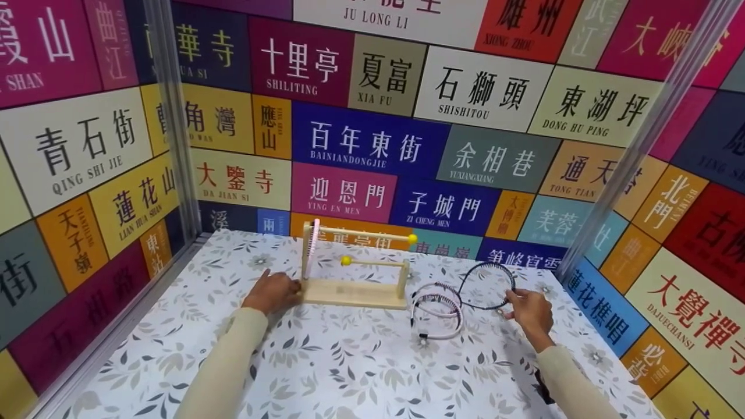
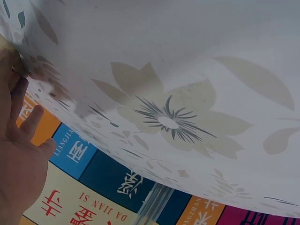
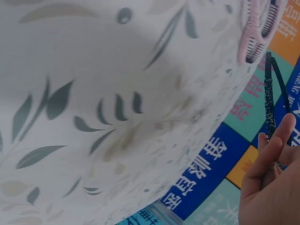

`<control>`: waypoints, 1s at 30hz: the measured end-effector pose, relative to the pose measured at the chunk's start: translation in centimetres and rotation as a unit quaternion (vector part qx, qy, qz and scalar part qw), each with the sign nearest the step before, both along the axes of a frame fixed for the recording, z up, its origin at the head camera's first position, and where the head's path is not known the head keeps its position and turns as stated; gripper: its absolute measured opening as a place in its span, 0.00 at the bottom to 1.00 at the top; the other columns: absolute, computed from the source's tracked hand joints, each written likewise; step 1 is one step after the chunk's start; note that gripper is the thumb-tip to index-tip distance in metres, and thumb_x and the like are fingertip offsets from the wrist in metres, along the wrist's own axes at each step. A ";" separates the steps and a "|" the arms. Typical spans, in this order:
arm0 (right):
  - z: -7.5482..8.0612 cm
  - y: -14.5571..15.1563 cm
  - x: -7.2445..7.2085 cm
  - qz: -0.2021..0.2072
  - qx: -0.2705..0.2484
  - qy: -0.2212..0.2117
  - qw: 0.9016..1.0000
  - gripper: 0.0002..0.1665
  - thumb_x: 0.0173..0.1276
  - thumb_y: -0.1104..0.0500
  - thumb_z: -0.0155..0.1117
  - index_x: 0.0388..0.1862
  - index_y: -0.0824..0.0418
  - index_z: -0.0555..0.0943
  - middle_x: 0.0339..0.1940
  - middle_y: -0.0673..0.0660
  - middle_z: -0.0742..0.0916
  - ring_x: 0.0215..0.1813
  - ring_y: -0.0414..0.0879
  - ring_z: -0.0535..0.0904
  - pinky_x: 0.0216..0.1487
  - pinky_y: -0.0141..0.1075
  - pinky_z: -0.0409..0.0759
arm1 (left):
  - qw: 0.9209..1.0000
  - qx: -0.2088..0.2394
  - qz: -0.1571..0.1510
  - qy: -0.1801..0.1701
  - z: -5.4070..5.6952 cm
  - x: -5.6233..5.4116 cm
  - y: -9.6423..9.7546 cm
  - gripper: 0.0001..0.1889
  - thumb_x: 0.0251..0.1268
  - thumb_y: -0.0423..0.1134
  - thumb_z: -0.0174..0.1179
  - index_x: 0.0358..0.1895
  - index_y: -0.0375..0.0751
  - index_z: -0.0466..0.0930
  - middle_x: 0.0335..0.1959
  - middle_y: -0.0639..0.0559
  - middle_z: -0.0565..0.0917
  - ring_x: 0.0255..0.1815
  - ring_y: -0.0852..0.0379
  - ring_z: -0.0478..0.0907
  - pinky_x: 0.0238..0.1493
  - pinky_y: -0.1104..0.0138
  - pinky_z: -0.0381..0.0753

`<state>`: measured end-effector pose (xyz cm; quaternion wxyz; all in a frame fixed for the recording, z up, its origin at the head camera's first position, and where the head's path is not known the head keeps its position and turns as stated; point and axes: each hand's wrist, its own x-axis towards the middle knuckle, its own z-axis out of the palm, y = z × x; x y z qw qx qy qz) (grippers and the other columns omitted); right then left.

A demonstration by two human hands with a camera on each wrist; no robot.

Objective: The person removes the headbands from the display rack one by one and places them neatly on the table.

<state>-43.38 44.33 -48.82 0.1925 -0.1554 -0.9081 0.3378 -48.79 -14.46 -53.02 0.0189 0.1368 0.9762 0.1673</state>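
At the left end of a wooden two-armed display stand (image 1: 355, 295), my left hand (image 1: 272, 292) holds the base edge between thumb and fingers. A pink headband (image 1: 313, 247) hangs on the stand's upper rod, close to its left post. My right hand (image 1: 529, 314) pinches a black headband (image 1: 488, 263) by one side and keeps it raised, its loop facing the stand. Dark beads or glitter show along that band (image 3: 268, 103) in the right wrist view. Pale pink headbands (image 1: 440, 336) with toothed inner sides lie overlapping between the stand and my right hand.
The table (image 1: 349, 372) has a white cloth with grey leaves and flowers. Yellow balls (image 1: 412, 239) cap the stand's rods. Colourful sign-covered walls (image 1: 372, 145) rise behind and beside the table, with clear posts (image 1: 169, 105) at the corners. Something dark (image 1: 544, 389) lies beside the right sleeve.
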 end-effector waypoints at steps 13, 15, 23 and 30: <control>-2.3 0.7 0.4 0.010 0.051 -0.021 0.998 0.23 0.76 0.51 0.63 0.60 0.66 0.85 0.25 0.58 0.91 0.26 0.52 0.89 0.37 0.51 0.82 | 1.000 -0.019 0.007 0.000 0.0 -0.1 -0.1 0.17 0.73 0.46 0.65 0.59 0.46 0.87 0.59 0.49 0.87 0.67 0.43 0.77 0.82 0.36 0.44; -2.6 0.8 0.3 0.009 0.055 -0.020 0.998 0.23 0.76 0.52 0.63 0.60 0.67 0.85 0.23 0.58 0.90 0.24 0.49 0.87 0.49 0.58 0.81 | 1.000 -0.021 0.006 -0.002 0.0 -0.2 -0.1 0.17 0.73 0.46 0.65 0.60 0.46 0.87 0.60 0.48 0.86 0.68 0.43 0.77 0.82 0.36 0.44; -4.1 1.8 0.2 -0.010 0.056 -0.007 0.998 0.22 0.72 0.52 0.67 0.56 0.67 0.87 0.22 0.57 0.89 0.19 0.42 0.82 0.27 0.47 0.77 | 1.000 -0.015 0.005 -0.003 -0.2 -0.2 -0.1 0.18 0.73 0.46 0.65 0.60 0.46 0.87 0.60 0.49 0.86 0.68 0.44 0.77 0.83 0.38 0.44; -5.1 2.1 0.4 -0.022 0.027 0.014 0.999 0.22 0.71 0.51 0.69 0.55 0.66 0.88 0.23 0.59 0.90 0.20 0.46 0.83 0.21 0.39 0.70 | 1.000 -0.007 -0.001 0.010 -0.2 -0.2 -0.1 0.15 0.72 0.45 0.66 0.56 0.46 0.89 0.55 0.49 0.88 0.64 0.44 0.80 0.82 0.37 0.46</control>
